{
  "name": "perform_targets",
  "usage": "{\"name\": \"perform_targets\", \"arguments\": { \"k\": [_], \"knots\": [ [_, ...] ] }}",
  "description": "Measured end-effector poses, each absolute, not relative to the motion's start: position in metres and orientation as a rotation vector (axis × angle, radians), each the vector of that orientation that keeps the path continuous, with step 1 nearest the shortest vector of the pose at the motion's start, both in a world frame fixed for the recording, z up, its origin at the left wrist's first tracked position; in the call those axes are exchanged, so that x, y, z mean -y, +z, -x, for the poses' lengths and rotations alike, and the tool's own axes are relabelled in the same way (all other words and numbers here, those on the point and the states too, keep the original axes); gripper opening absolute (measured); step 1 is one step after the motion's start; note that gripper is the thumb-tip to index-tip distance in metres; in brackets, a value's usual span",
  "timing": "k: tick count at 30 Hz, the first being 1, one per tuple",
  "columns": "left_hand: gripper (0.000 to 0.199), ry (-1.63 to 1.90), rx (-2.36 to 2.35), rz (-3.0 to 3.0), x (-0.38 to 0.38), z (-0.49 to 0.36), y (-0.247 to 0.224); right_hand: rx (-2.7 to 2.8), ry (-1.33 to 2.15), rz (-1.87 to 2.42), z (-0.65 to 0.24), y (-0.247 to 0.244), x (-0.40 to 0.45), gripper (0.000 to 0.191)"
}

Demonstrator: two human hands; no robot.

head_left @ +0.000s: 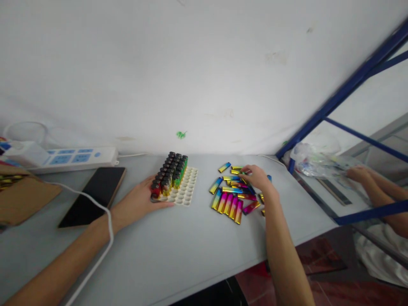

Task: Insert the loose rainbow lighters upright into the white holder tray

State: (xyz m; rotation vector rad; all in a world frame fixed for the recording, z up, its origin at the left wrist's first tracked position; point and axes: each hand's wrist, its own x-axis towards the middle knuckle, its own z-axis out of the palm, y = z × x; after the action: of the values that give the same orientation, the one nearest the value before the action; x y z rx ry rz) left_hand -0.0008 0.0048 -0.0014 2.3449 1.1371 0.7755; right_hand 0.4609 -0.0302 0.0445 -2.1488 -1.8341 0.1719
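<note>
Two hands are at the grey desk. The left hand clasps the near left corner of a white tray, thumb along its front edge; the right hand bends its fingers close together over shiny cylinders — whether they pinch one, I cannot tell. Black-topped cylinders stand in rows in the tray's left part, bare round holes beside them. The shiny ones lie loosely heaped right of the tray. Farther left are a black slab and a white power strip — and beyond the blue frame at right, another person's arms.
</note>
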Motion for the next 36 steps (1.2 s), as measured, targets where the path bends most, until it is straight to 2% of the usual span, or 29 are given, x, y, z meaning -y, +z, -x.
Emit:
{"name": "perform_targets", "arguments": {
  "k": [8, 11, 15, 20, 25, 32, 36],
  "knots": [
    [0.071, 0.735, -1.135, -2.323, 0.003, -0.004, 0.018, 1.977, 0.237, 2.056, -0.461, 0.059, 0.021, 0.011],
    [0.072, 0.746, -1.123, -2.337, 0.002, -0.002, 0.014, 1.789, 0.287, 1.946, -0.458, 0.055, 0.026, 0.023],
    [0.071, 0.768, -1.117, -2.338, 0.002, -0.001, 0.013, 1.387, 0.634, 1.487, -0.429, 0.047, 0.033, 0.047],
    [0.071, 0.777, -1.098, -2.305, 0.004, -0.002, 0.018, 1.158, 0.799, 1.172, -0.377, 0.062, 0.022, 0.043],
    [0.081, 0.787, -1.08, -2.281, 0.002, -0.002, 0.013, 1.15, 0.973, 1.091, -0.331, 0.076, 0.009, 0.053],
    [0.086, 0.734, -1.105, -2.279, 0.002, -0.001, 0.01, 1.142, 1.323, 1.011, -0.268, 0.052, 0.025, 0.054],
    [0.084, 0.741, -1.093, -2.286, 0.003, -0.001, 0.011, 1.099, 1.261, 1.148, -0.252, 0.04, 0.033, 0.063]
  ]
}}
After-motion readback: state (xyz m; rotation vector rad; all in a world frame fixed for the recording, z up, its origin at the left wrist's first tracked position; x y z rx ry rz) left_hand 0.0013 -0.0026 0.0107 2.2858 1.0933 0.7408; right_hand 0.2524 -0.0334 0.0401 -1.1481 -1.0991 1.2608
